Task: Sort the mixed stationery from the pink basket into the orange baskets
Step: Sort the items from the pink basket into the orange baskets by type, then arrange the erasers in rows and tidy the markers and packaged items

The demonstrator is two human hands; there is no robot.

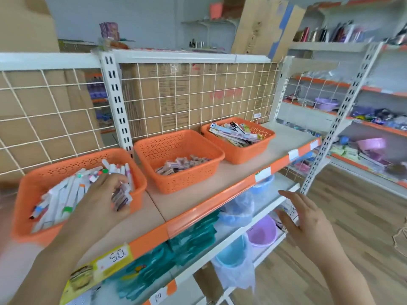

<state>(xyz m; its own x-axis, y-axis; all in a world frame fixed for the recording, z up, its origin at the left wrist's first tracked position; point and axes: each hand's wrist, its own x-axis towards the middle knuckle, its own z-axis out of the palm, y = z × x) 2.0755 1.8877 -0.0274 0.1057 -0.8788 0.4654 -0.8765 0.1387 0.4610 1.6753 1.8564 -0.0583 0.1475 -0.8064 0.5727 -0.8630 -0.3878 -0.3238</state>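
Three orange baskets stand in a row on the shelf. The left basket (pixel 33 186) is full of white markers (pixel 66 192) with coloured caps. The middle basket (pixel 176 181) holds small wrapped erasers (pixel 180 165). The right basket (pixel 240 154) holds flat packaged pens (pixel 235 134). My left hand (pixel 103 199) hovers over the front right part of the left basket and grips a few small wrapped erasers (pixel 121 197). My right hand (pixel 308 223) hangs open and holds nothing, out past the shelf's front edge. No pink basket shows in this view.
The shelf (pixel 198 192) has an orange front strip with price tags and a white wire grid behind. Below it lie teal packets (pixel 193 238) and blue and purple plastic tubs (pixel 262 232). More shelving stands at the right over a wooden floor.
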